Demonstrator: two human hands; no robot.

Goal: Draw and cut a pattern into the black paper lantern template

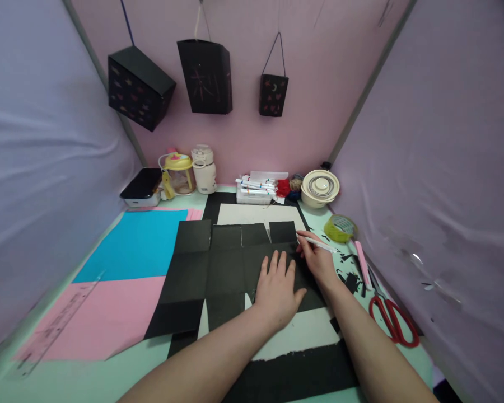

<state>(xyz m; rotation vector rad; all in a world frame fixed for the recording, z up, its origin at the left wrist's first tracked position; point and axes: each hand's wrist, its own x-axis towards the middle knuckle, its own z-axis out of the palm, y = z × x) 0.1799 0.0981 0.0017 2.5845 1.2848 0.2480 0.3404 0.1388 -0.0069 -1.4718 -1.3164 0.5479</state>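
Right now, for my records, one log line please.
left hand: spread on black card | right hand: holding white pen-like tool | scissors: at right

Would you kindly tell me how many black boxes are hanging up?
3: the left box above the black-topped device, the middle box above the white bottle, and the right box above the markers. None looks hidden.

Soft, even light — edges stretched (wide-angle).
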